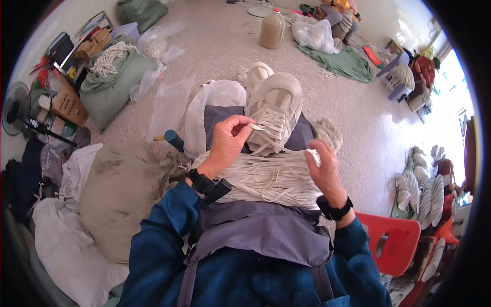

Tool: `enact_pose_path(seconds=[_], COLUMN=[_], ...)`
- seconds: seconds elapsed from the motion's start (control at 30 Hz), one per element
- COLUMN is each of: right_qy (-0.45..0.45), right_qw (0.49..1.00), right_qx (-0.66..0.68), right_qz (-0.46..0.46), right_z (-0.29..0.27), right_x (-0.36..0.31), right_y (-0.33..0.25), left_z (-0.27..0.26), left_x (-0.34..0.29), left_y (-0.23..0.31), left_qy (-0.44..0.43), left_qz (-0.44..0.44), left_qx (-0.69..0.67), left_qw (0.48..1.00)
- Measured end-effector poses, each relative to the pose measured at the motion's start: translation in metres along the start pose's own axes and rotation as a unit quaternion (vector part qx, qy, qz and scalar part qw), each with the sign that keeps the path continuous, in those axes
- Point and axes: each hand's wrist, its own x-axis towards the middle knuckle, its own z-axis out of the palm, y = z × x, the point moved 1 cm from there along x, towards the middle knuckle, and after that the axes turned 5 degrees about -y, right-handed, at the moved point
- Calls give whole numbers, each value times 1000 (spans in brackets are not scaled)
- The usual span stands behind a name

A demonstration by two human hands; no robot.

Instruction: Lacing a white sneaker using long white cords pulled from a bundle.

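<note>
Evidently a flat white lace is pinched near its stiff tip by the left hand fingers, over the pale shoe on the lap. Its limp, light, easily tangled length is best taken at that tip, while the right hand fingers are closed on the lace bundle.

I see my left hand pinching a white lace at the pale sneaker, while my right hand grips the lace bundle on my lap.

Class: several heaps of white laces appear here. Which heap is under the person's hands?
The lace bundle across the person's lap, beneath the white sneaker; the others lie on distant sacks.
</note>
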Motion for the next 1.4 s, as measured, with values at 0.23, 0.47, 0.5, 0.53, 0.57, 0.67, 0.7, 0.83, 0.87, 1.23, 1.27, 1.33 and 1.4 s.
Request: enact_pose_path(seconds=[0.23, 0.47, 0.5, 0.53, 0.57, 0.67, 0.7, 0.83, 0.87, 1.23, 1.27, 1.33, 1.4], right_qy=[-84, -103, -127, -151, -150, -210, -214, -174, -171, -200, -199, -192, -185], right_qw=[995, 984, 982, 979, 979, 974, 974, 979, 979, 972, 972, 976, 979], right_qx=[15, 132, 130, 129, 128, 87, 81, 85, 87, 60, 62, 60, 57], right_qz=[49, 61, 52, 43, 43, 15, 12, -67, -66, -110, -110, -88, -64], right_z=[40, 28, 23, 19, 14, 3, 1, 16, 22, 38, 39, 41, 41], right_x=[26, 24, 21, 17, 11, -8, -12, -17, -17, -19, -19, -19, -17], right_y=[-24, -26, -28, -27, -23, -16, -17, -27, -30, -35, -35, -35, -32], left_z=[-13, 0, 2, 1, -1, -9, -8, 14, 19, 46, 47, 46, 42], left_x=[13, 6, 4, 4, 6, 10, 11, 0, -6, -7, -4, 0, 2], left_y=[6, 8, 13, 10, 7, 5, 7, 33, 38, 23, 20, 14, 17], left_qy=[-135, -107, -80, -82, -84, -100, -114, -36, -22, -49, -49, -48, -39], left_qz=[-78, 20, 59, 59, 46, 11, -12, 116, 192, 274, 274, 281, 282], left_qx=[-77, 54, 160, 160, 160, 142, 124, 237, 306, 494, 494, 485, 442], left_qw=[985, 993, 982, 982, 982, 985, 986, 964, 932, 824, 824, 827, 851])
